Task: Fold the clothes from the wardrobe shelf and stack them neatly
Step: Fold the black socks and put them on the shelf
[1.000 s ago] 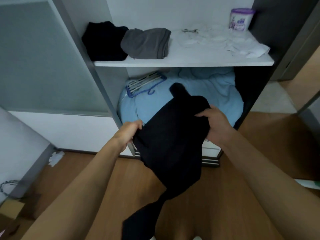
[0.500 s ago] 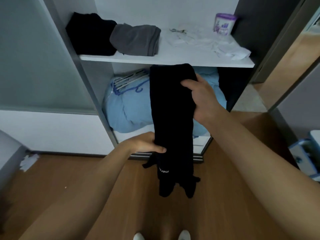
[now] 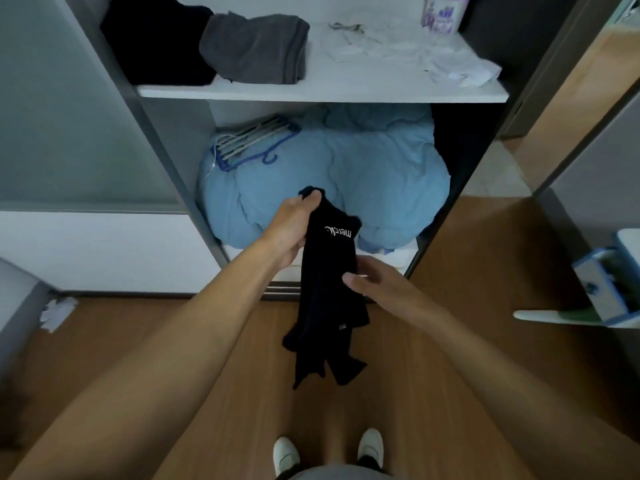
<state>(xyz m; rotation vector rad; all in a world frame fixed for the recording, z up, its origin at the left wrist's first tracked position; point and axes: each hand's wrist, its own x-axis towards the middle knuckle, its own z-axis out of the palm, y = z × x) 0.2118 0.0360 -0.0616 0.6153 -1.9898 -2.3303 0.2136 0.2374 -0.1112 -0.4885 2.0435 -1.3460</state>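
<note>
A black garment (image 3: 325,299) with white lettering hangs as a long narrow strip in front of the wardrobe. My left hand (image 3: 294,226) grips its top end. Lower down, my right hand (image 3: 381,289) pinches its middle, thumb on the front and fingers behind the cloth. The loose ends dangle above the wooden floor. On the white shelf (image 3: 311,93) above lie a folded black garment (image 3: 156,39), a folded grey garment (image 3: 256,46) and crumpled white clothes (image 3: 415,53).
A purple-lidded container (image 3: 443,12) stands at the back of the shelf. Below the shelf a light blue duvet (image 3: 363,168) fills the compartment, with a bundle of hangers (image 3: 249,143) on it. A blue-and-white box (image 3: 606,282) sits at the right. My white shoes (image 3: 287,455) show below.
The garment came down from shelf height. My left hand moved from its middle to its top end, and my right hand dropped from the top to the middle.
</note>
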